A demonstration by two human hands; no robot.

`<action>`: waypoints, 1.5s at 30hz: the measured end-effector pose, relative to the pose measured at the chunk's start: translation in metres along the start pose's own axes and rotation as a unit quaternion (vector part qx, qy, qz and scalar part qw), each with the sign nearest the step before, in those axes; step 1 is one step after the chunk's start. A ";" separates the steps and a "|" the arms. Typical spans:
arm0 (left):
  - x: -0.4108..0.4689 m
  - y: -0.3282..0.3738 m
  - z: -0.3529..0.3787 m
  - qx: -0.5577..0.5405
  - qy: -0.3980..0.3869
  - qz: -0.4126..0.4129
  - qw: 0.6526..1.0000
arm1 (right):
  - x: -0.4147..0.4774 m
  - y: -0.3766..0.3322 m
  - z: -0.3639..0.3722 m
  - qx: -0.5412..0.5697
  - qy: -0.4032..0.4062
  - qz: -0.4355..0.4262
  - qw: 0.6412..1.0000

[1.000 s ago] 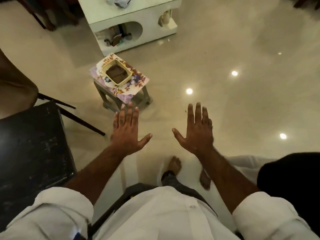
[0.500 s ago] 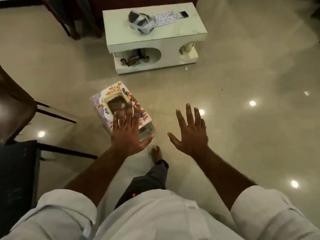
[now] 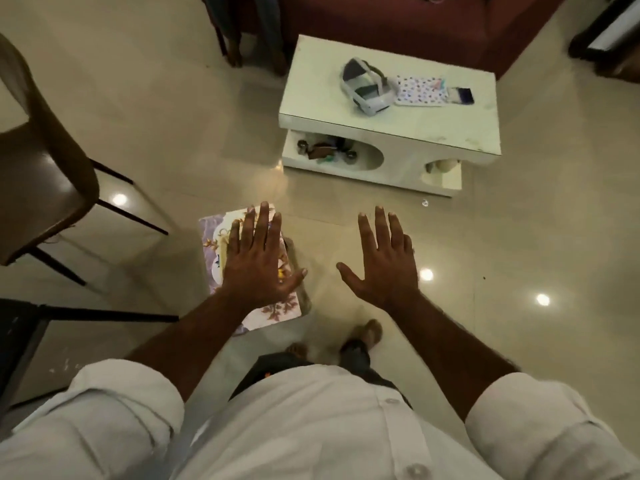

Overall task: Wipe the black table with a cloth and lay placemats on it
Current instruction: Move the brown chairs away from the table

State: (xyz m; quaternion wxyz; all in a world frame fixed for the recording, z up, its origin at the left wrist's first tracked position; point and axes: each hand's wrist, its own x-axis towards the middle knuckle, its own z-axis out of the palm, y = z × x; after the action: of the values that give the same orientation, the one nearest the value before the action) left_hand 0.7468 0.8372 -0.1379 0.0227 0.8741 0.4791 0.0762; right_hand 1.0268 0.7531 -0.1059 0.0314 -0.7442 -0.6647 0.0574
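My left hand (image 3: pixel 258 259) is held flat with fingers spread, above a small stool that carries floral placemats (image 3: pixel 277 311); most of the mats are hidden behind the hand. My right hand (image 3: pixel 382 263) hangs open over the bare floor, palm down, holding nothing. Only a corner of the black table (image 3: pixel 17 337) shows at the left edge, with its dark leg running right along the floor. No cloth is visible.
A white coffee table (image 3: pixel 450 133) stands ahead with a white headset (image 3: pixel 365 86) and a dotted sheet on it. A brown chair (image 3: pixel 41 174) is at the left. A dark red sofa (image 3: pixel 398 19) is behind. My feet (image 3: pixel 369 332) stand on glossy tile.
The view has shifted forward and away from the black table, which slid off to the left. The stool with the placemats came nearer under my left hand. Both hands stay spread.
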 end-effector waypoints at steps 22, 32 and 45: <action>0.213 -0.081 0.063 -0.029 -0.016 -0.413 0.910 | 0.423 -0.022 0.011 -0.057 -0.085 -0.363 0.926; 0.277 -0.223 0.032 -0.038 0.003 -0.558 0.829 | 0.609 -0.166 0.006 -0.057 -0.098 -0.477 0.871; 0.343 -0.404 0.001 -0.019 0.069 -0.729 0.681 | 0.803 -0.404 0.028 -0.029 -0.097 -0.640 0.761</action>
State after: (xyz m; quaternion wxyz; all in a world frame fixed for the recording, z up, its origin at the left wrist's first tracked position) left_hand 0.5917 1.3442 -0.1462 0.0544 0.2406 0.9635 0.1044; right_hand 0.7133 1.5959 -0.1189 -0.0255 -0.1365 -0.9874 0.0762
